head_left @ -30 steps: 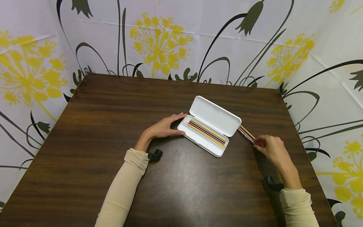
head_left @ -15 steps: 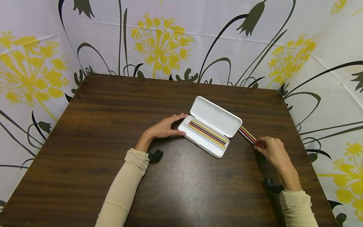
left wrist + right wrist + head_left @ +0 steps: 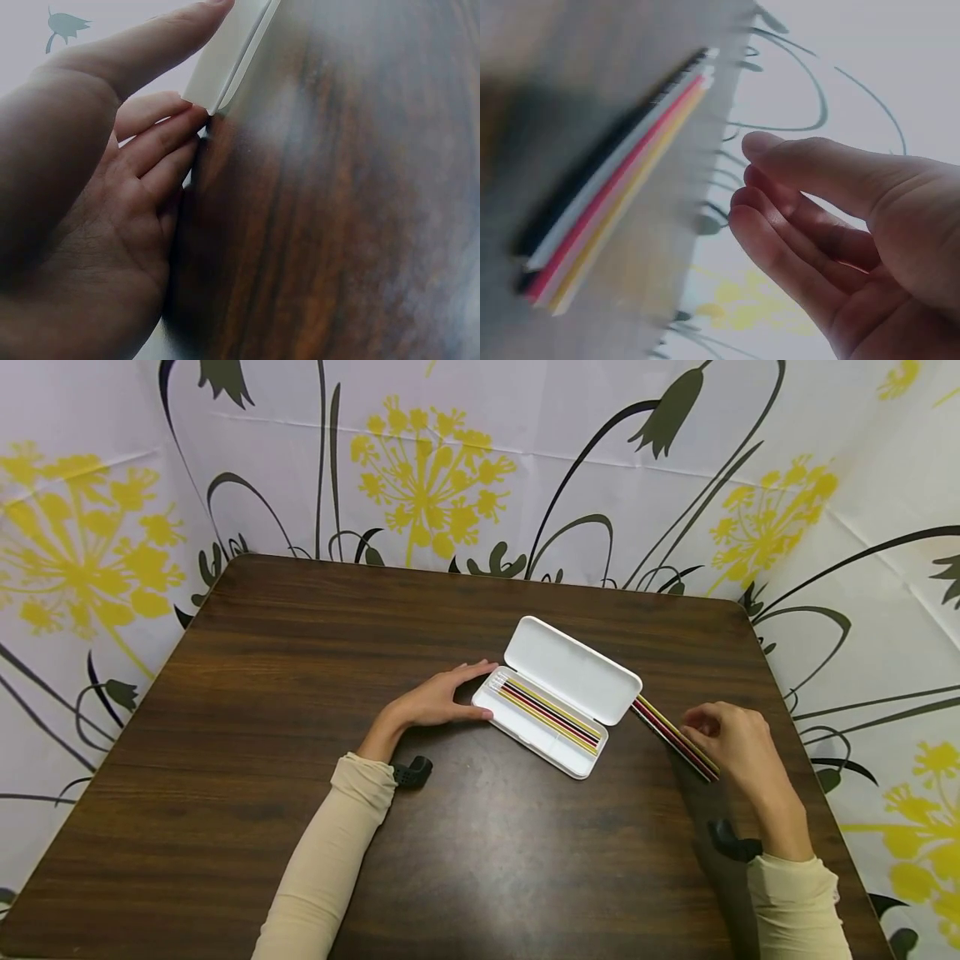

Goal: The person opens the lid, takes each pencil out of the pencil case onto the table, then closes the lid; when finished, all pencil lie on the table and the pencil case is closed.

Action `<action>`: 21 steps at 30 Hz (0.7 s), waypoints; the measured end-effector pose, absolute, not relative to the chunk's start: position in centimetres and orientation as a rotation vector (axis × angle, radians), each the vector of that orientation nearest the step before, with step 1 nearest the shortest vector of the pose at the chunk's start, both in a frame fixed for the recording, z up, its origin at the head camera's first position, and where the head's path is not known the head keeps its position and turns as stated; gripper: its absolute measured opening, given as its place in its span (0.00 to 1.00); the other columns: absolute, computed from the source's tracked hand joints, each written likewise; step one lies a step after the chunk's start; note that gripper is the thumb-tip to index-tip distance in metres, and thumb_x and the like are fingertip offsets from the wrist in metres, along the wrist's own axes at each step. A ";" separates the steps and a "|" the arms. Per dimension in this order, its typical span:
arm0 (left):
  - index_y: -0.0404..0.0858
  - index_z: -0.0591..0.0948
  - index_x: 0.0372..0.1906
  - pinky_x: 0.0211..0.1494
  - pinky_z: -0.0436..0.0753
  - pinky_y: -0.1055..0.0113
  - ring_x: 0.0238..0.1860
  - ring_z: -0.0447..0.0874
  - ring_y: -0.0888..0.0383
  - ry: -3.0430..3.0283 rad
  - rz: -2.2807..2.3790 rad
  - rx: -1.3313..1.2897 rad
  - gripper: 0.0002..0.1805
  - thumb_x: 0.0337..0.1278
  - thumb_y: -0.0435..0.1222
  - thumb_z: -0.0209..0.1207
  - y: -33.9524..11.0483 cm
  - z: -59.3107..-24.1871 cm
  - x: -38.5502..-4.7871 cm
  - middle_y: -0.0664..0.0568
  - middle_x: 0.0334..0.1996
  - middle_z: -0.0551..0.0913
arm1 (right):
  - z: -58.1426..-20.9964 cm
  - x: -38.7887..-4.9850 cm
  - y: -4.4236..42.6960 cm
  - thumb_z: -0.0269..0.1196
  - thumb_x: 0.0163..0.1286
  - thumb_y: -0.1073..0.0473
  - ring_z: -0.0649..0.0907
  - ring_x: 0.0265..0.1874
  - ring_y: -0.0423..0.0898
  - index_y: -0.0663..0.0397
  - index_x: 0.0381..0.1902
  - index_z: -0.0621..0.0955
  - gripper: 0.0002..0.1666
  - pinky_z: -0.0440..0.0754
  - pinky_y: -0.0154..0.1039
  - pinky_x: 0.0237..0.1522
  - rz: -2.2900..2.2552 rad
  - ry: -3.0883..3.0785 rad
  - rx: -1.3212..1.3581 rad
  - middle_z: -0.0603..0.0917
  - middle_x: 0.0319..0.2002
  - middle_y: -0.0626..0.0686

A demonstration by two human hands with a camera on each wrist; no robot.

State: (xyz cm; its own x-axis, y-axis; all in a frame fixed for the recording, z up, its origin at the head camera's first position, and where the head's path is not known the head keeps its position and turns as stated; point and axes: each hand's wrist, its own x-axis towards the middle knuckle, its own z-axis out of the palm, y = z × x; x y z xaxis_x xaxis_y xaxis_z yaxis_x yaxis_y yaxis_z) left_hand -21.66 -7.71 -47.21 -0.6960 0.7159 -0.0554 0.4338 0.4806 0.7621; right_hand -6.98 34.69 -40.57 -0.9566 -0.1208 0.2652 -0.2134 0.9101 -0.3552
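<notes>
A white pencil case [image 3: 573, 668] lies with its lid swung back on the table, several striped pencils [image 3: 551, 714] inside its tray. My left hand [image 3: 431, 697] holds the case's left end, thumb at the front corner and fingers at the back; the left wrist view shows the white case end [image 3: 225, 64] between them. Right of the case lies a bundle of pencils [image 3: 675, 739] in black, white, red and yellow, its far end by the lid. Just above and right of that bundle hovers my right hand [image 3: 735, 747]; in the right wrist view its loosely bent fingers hold nothing, apart from the pencils [image 3: 619, 184].
The dark wood table [image 3: 300, 635] carries the case and pencils. Behind it and on both sides hangs a white cloth [image 3: 570, 443] with yellow and grey flower prints. A black wrist device [image 3: 412, 772] sits at the left wrist, another [image 3: 731, 842] at the right.
My right hand has let go of the pencil bundle and moved slightly up and right. The bundle now lies in full view on the table. My left hand stays on the case.
</notes>
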 end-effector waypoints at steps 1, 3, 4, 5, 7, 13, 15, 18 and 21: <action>0.52 0.59 0.77 0.73 0.52 0.48 0.76 0.44 0.46 2.367 1.061 0.962 0.47 0.55 0.56 0.66 -7.7 -47.2 -21.7 0.52 0.76 0.53 | -40.2 -7.2 34.5 0.74 0.56 0.68 0.80 0.24 0.45 0.59 0.33 0.87 0.06 0.76 0.44 0.27 0.564 -2.828 0.267 0.84 0.26 0.50; 0.53 0.59 0.77 0.73 0.52 0.48 0.76 0.44 0.46 2.369 1.056 0.961 0.47 0.55 0.56 0.66 -7.7 -47.2 -21.7 0.52 0.76 0.53 | -39.7 -7.7 33.9 0.73 0.57 0.67 0.80 0.24 0.45 0.59 0.33 0.87 0.06 0.76 0.44 0.27 0.577 -2.821 0.288 0.84 0.26 0.50; 0.52 0.59 0.77 0.73 0.52 0.48 0.76 0.44 0.46 2.369 1.056 0.962 0.47 0.55 0.56 0.66 -7.7 -47.2 -21.7 0.52 0.76 0.53 | -39.5 -7.9 33.5 0.73 0.57 0.67 0.80 0.24 0.45 0.58 0.33 0.87 0.06 0.76 0.44 0.27 0.587 -2.818 0.298 0.84 0.26 0.49; 0.52 0.59 0.77 0.73 0.52 0.48 0.76 0.44 0.46 2.369 1.056 0.962 0.47 0.55 0.55 0.67 -7.7 -47.2 -21.7 0.52 0.76 0.53 | -39.2 -8.2 33.0 0.73 0.57 0.67 0.80 0.24 0.45 0.58 0.33 0.87 0.05 0.76 0.44 0.27 0.602 -2.818 0.305 0.84 0.26 0.49; 0.52 0.59 0.77 0.73 0.52 0.48 0.76 0.44 0.46 2.369 1.057 0.961 0.46 0.55 0.55 0.67 -7.7 -47.2 -21.7 0.52 0.76 0.54 | -38.9 -8.9 32.0 0.73 0.58 0.66 0.79 0.25 0.44 0.58 0.34 0.87 0.05 0.76 0.43 0.28 0.632 -2.815 0.316 0.83 0.27 0.49; 0.52 0.59 0.77 0.72 0.52 0.46 0.76 0.44 0.45 2.370 1.056 0.962 0.46 0.56 0.55 0.66 -7.9 -47.2 -21.7 0.51 0.76 0.53 | -37.4 -11.4 28.1 0.72 0.59 0.66 0.80 0.25 0.43 0.57 0.34 0.87 0.05 0.77 0.41 0.29 0.715 -2.794 0.412 0.84 0.28 0.49; 0.52 0.59 0.77 0.72 0.52 0.46 0.76 0.44 0.45 2.368 1.060 0.965 0.46 0.56 0.55 0.66 -7.9 -47.2 -21.7 0.51 0.76 0.53 | -37.0 -12.2 26.9 0.71 0.60 0.67 0.80 0.25 0.43 0.57 0.34 0.87 0.04 0.78 0.41 0.29 0.729 -2.785 0.472 0.84 0.28 0.49; 0.52 0.60 0.77 0.73 0.52 0.47 0.76 0.44 0.44 2.362 1.066 0.967 0.46 0.55 0.55 0.67 -7.9 -47.1 -21.7 0.51 0.76 0.53 | -36.6 -13.1 25.5 0.71 0.60 0.68 0.81 0.25 0.43 0.58 0.34 0.87 0.04 0.78 0.41 0.28 0.739 -2.765 0.557 0.85 0.29 0.49; 0.51 0.60 0.77 0.73 0.52 0.46 0.76 0.44 0.44 2.359 1.063 0.976 0.46 0.55 0.55 0.67 -7.8 -47.0 -21.7 0.51 0.76 0.53 | -36.4 -13.6 24.7 0.71 0.59 0.69 0.82 0.25 0.43 0.59 0.33 0.87 0.04 0.79 0.41 0.28 0.736 -2.749 0.605 0.85 0.28 0.50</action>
